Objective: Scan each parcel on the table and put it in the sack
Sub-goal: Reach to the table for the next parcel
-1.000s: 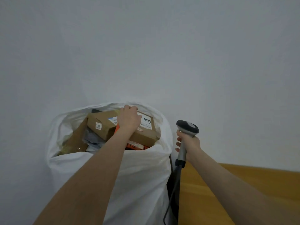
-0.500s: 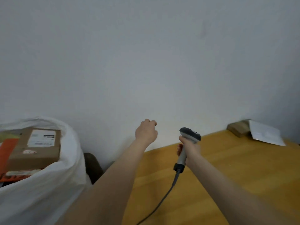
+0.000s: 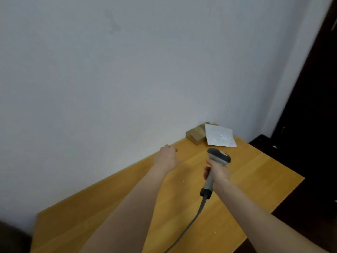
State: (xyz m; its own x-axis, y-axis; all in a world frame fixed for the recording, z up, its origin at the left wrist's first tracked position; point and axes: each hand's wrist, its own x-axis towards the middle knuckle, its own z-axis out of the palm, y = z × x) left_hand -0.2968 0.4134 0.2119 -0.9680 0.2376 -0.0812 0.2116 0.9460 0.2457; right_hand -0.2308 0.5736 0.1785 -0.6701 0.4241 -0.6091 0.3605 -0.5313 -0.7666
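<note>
Left hand (image 3: 166, 157): had swung away from the sack, now out of view, and reached out empty over the table, fingers loosely curled.
Right hand (image 3: 218, 172): clamped round the grey handheld scanner (image 3: 218, 157), cable (image 3: 191, 221) trailing back toward me.
Parcels: flat white padded mailer (image 3: 220, 136) overlapping a small brown cardboard box (image 3: 196, 134), just ahead of both hands, by the wall.
Handling: mailer likely light, soft and slick, best pinched at an edge; box stiff, taken by its sides.
Surface: smooth orange-wood table (image 3: 255, 179); pale wall (image 3: 127, 79) beyond my hands, dark door (image 3: 319, 106) right of them.
</note>
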